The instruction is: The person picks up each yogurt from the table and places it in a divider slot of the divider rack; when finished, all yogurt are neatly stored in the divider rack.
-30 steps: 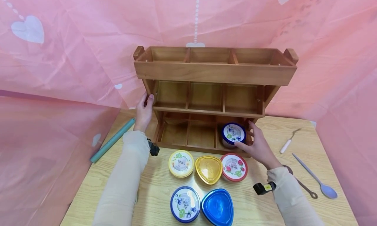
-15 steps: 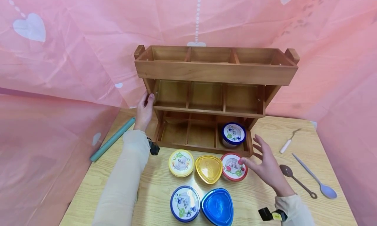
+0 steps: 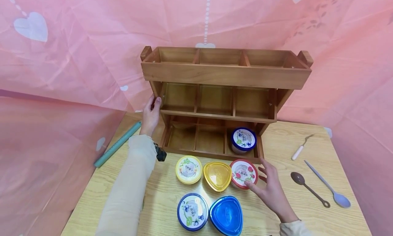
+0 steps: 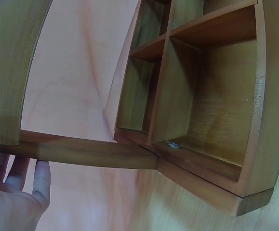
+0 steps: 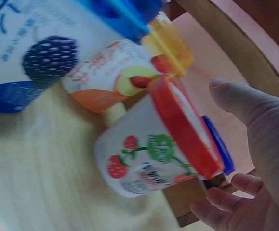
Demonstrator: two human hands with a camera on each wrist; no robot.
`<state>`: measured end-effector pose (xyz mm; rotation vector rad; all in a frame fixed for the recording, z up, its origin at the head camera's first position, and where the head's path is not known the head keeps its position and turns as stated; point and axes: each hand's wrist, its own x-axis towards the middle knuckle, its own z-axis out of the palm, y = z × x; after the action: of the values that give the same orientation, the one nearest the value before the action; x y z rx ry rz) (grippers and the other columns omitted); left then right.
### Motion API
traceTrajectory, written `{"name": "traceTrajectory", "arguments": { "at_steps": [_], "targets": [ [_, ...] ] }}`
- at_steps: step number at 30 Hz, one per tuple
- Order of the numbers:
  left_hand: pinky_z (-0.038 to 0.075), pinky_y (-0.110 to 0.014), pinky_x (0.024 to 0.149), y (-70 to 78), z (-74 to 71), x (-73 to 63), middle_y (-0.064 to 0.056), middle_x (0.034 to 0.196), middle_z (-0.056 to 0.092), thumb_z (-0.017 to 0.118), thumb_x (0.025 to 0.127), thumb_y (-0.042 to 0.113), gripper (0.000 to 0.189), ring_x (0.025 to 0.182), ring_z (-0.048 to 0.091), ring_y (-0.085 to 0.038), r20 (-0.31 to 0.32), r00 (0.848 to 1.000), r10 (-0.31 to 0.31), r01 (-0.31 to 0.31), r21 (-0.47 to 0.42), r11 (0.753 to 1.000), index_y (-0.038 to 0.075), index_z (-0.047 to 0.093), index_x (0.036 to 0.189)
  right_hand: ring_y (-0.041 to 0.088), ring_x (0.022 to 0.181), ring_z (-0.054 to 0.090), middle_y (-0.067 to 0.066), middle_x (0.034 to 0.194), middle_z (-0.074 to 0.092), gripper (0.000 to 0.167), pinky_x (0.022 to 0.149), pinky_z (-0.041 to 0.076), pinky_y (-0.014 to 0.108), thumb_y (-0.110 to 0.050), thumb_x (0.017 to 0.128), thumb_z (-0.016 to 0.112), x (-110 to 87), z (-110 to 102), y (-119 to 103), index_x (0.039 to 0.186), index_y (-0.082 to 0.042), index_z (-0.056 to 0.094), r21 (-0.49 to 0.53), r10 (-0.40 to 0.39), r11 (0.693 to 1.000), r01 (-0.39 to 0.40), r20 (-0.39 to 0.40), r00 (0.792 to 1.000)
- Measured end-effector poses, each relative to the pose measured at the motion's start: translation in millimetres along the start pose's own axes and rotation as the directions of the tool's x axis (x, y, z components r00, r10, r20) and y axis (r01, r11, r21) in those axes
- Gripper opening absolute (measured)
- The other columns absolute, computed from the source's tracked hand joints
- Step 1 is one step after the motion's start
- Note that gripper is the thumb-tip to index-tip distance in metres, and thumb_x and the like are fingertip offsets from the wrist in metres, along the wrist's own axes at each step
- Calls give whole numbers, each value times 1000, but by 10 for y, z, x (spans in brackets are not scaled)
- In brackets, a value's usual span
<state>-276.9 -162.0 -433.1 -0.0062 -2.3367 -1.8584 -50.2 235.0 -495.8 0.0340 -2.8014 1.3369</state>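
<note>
A three-tier wooden rack point(image 3: 225, 74) with divided compartments stands at the back of the table. My left hand point(image 3: 150, 114) holds its left side strut point(image 4: 91, 150), fingertips against the wood in the left wrist view; that view does not show the thumb. My right hand point(image 3: 271, 191) is spread beside the red-lidded strawberry tub point(image 3: 244, 174), thumb near the lid's front edge. In the right wrist view, a gap shows between hand point(image 5: 255, 159) and tub. A blue-lidded blueberry tub point(image 3: 243, 139) sits in the rack's bottom right compartment.
A yellow-lidded round tub point(image 3: 189, 170) and an amber-lidded triangular tub point(image 3: 217, 176) stand left of the strawberry tub. Nearer are another blueberry tub point(image 3: 192, 212) and a blue triangular-lidded tub point(image 3: 226, 215). Spoons point(image 3: 326, 183), a white-handled tool point(image 3: 297, 152) and a green rod point(image 3: 118, 145) lie outward.
My right hand has let go of the blueberry tub in the bottom right compartment, drawn back toward me and come beside the strawberry tub. The left hand has stayed on the rack.
</note>
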Motion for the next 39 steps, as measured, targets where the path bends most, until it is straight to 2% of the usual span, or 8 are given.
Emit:
{"name": "traceTrajectory", "arguments": {
  "at_steps": [8,14,18,20,27,31,39],
  "targets": [
    [31,-39,119,-6,7,13,0,158,37,45,102,47,56,144,36,-19,-1,1000,10,-10,-11,1000,27,36,154,43,123,43,29,143,30,105,95,48,61,-28,79,84,-3,186,83,155,-1,17,-31,45,999,-44,39,998],
    [32,-39,119,-22,19,21,-1,158,38,45,103,44,55,144,37,-20,-6,1000,22,-22,-18,1000,25,37,154,42,129,35,29,145,31,108,103,40,64,-32,77,85,19,264,97,154,0,18,-30,65,997,-64,38,997],
    [30,-39,119,-15,13,24,-1,159,36,45,104,42,54,145,35,-19,5,1000,15,-14,-25,1000,25,35,154,44,130,34,28,146,28,111,104,39,65,-35,78,84,30,288,88,156,-2,13,0,95,995,-95,76,993],
    [29,-39,120,20,6,14,-2,159,35,45,105,40,53,145,34,-20,13,1000,7,-6,-40,999,24,35,155,45,130,35,29,146,27,113,105,39,65,-36,78,84,33,295,88,156,-2,10,4,106,994,-107,93,990],
    [28,-42,120,323,-26,-138,-10,160,32,43,106,29,53,147,31,-26,38,999,-23,24,-27,999,14,30,156,46,133,35,28,149,28,113,108,36,65,-33,77,85,54,323,121,155,-2,10,34,113,993,-116,94,989],
    [27,-42,120,348,-27,-150,-10,161,30,42,107,29,53,147,30,-26,39,999,-27,28,-29,999,13,29,156,45,133,36,28,148,30,111,108,35,64,-32,77,86,57,336,132,154,-1,13,46,102,993,-106,78,992],
    [27,-39,121,8,0,22,0,161,32,44,104,43,56,147,31,-19,14,1000,-26,27,-35,999,26,32,156,44,133,36,26,149,30,111,107,37,65,-37,77,85,55,333,122,155,-5,13,39,135,990,-139,89,987]
  ]
}}
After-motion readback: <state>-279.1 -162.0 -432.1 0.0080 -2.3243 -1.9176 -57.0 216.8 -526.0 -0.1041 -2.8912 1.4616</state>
